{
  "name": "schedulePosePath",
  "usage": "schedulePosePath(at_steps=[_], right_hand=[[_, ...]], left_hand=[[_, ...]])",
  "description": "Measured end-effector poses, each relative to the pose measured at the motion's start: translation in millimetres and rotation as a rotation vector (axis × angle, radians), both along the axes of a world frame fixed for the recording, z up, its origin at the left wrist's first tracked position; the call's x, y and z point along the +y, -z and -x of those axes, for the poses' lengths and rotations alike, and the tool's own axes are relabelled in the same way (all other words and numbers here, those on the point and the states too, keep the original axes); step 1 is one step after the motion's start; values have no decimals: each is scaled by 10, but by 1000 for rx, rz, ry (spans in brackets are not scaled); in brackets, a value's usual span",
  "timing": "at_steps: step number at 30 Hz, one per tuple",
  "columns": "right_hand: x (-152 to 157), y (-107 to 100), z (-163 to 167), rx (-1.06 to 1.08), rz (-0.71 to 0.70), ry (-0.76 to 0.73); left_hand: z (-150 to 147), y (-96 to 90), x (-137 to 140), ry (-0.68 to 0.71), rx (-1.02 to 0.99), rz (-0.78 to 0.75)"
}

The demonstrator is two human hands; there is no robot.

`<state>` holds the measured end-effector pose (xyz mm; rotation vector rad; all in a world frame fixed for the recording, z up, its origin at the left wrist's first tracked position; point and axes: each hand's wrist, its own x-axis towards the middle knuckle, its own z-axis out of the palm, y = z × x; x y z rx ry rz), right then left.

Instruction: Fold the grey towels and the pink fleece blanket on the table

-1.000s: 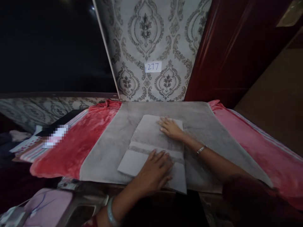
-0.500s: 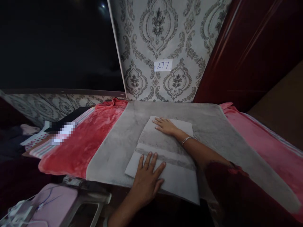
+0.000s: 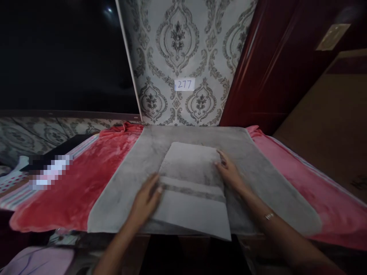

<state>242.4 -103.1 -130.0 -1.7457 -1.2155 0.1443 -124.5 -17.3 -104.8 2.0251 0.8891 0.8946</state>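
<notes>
While our left hand (image 3: pixel 146 196) bends its thumb and fingers at the left edge of a folded grey towel (image 3: pixel 195 162), our right hand (image 3: pixel 228 170) curls at the far right corner, a silvery bracelet (image 3: pixel 268 216) on its wrist. Both are blurred, so we cannot tell whether either one pinches the fabric. Between them we see the towel lying flat, crossed by a darker band (image 3: pixel 197 192), its near right corner reaching past the front edge of the grey plush cover (image 3: pixel 120 214) beneath. Flanking that cover, we have red plush fabric (image 3: pixel 83 183) to the left and pink plush fabric (image 3: pixel 295 168) to the right. Beyond, we face damask-patterned wallpaper (image 3: pixel 177 46) bearing a paper label (image 3: pixel 184 84) marked 277, between a large dark television screen (image 3: pixel 63 57) and a dark red panel (image 3: pixel 258 65).
</notes>
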Motion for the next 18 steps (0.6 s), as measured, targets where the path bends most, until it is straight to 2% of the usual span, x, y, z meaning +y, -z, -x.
schedulePosePath(at_steps=[3, 4, 6, 9, 14, 18], right_hand=[[-536, 239, -24, 539, -110, 121], [-639, 292, 23, 683, -134, 127], [-731, 357, 166, 886, -172, 92], [-689, 370, 389, 965, -158, 7], [-618, 287, 554, 879, -107, -43], [-678, 209, 588, 961, -94, -78]], left_hand=[[-11, -165, 390, -46, -228, 580], [-38, -203, 486, -38, -277, 726], [-102, -261, 620, -21, -323, 901], [-179, -305, 712, -6, -285, 965], [-270, -293, 721, 118, -141, 1063], [-418, -275, 684, 67, -178, 1229]])
